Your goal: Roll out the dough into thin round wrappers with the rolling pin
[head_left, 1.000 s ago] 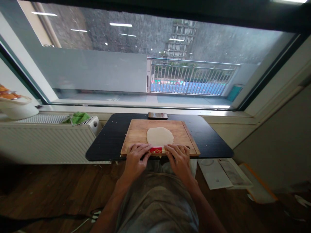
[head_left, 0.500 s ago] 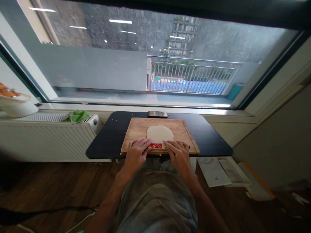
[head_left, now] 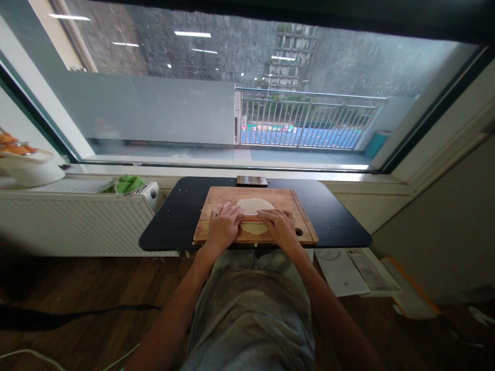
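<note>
A flat round of dough (head_left: 255,205) lies on a wooden cutting board (head_left: 221,196). Across the dough runs a rolling pin (head_left: 250,218) with a red band, dough showing both beyond it and on my side of it. My left hand (head_left: 224,224) is closed over the pin's left part, its fingers pointing forward. On the pin's right part, my right hand (head_left: 281,224) bears down with fingers angled inward. Both hands cover the pin's ends, so only its middle shows.
The board rests on a black table (head_left: 174,216) by the window. Behind it lies a phone-like flat object (head_left: 252,181). A radiator (head_left: 93,219) with a green cloth (head_left: 129,184) stands at left. White flat boxes (head_left: 344,273) are low at right.
Both hands have pushed the rolling pin forward, from the dough's near edge to about its middle. Dough now shows on the near side, and a dark hole in the board's right corner is uncovered.
</note>
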Demonstrator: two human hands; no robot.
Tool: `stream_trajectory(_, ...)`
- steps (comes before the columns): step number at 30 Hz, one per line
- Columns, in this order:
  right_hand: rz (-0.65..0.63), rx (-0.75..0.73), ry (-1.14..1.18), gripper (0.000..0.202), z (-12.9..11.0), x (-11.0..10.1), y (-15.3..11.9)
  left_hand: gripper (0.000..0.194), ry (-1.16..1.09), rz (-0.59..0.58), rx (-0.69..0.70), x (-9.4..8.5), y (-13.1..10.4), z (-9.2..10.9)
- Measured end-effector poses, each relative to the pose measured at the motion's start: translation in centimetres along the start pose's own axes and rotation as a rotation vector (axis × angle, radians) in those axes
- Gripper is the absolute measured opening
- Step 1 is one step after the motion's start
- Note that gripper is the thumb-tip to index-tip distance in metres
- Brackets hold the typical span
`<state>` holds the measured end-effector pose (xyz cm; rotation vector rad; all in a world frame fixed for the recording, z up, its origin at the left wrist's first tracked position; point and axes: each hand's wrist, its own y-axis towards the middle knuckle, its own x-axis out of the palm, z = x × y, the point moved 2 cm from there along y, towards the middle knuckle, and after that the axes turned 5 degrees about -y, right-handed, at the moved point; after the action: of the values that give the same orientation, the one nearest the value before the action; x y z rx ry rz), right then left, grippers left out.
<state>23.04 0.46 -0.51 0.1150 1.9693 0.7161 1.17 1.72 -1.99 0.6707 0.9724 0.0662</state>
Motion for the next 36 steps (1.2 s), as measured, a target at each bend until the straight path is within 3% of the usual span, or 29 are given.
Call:
stream_trajectory(23, -0.155, 0.106, -0.116, 0.032, 1.6, 0.7, 6.9, 0.04, 0.232, -0.243, -0.054, 1.2, 7.0, -2.0)
stream_trajectory(30, -0.181, 0.054, -0.432, 0.036, 2.3, 1.8, 8.2, 0.053, 0.299, -0.206, -0.171, 1.8, 9.1, -1.7)
stream_trajectory(36, -0.156, -0.104, -0.395, 0.036, 4.0, 2.1, 9.3, 0.045, 0.314, -0.191, -0.047, 2.2, 9.5, -2.1)
